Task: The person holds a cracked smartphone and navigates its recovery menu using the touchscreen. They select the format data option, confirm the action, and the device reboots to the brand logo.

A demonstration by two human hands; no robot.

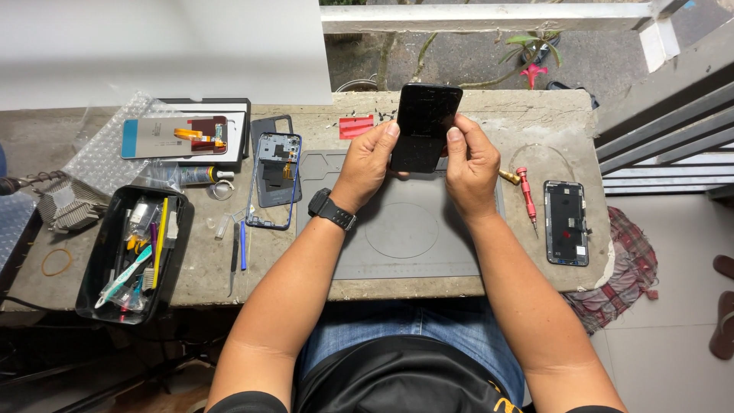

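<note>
A black phone screen panel (424, 122) with a cracked, glossy face is held upright above the grey work mat (405, 245). My left hand (368, 162), with a black watch on the wrist, grips its lower left edge. The right edge is pinched by my right hand (470, 167), thumb on the front. To the left on the concrete bench lies an opened blue phone frame (274, 180) showing its inner parts.
A black tray of tools (134, 256) stands at the left front. A boxed replacement screen (187, 136) and bubble wrap (99, 153) lie at the back left. A red screwdriver (527, 195) and another opened phone (566, 222) lie at the right. Tweezers and a blue pry tool (241, 248) rest beside the frame.
</note>
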